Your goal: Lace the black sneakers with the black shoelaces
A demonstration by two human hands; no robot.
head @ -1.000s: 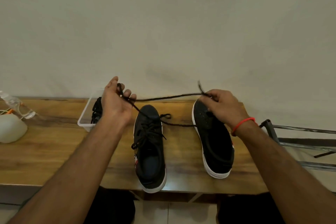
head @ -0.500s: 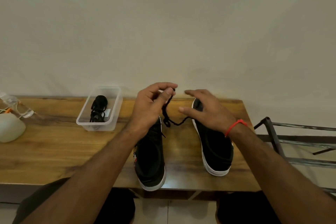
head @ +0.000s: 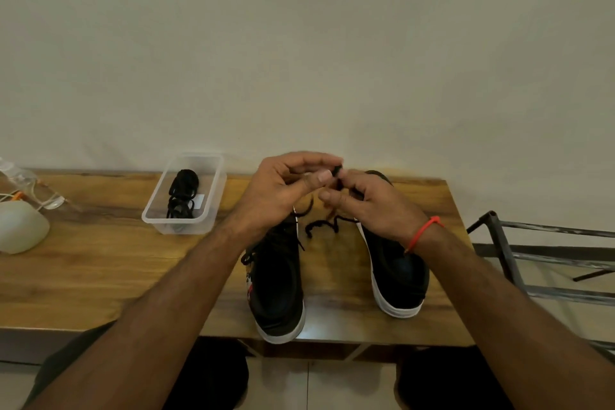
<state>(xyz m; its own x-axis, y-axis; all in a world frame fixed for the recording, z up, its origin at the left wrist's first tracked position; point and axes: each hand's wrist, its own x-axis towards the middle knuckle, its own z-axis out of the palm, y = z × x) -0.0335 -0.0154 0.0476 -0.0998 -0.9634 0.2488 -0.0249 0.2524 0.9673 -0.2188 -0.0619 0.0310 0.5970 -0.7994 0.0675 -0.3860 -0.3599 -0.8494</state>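
Near desk edge: two black sneakers (head: pixel 278 283), heels hanging over. Left sneaker looks laced; right one (head: pixel 396 273) bare. Above the toes, left hand (head: pixel 283 191) and right hand (head: pixel 369 206) both pinch one black shoelace (head: pixel 324 226); slack trails between shoes. Even the ends before threading. Spare lace (head: pixel 182 196) in tub (head: pixel 213 206), back edge.

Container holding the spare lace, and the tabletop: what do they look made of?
Container: clear plastic by the look, since the coiled spare lace shows through its walls. Tabletop: wood or wood-look laminate, brown grain streaks with a soft sheen; which one cannot be told.
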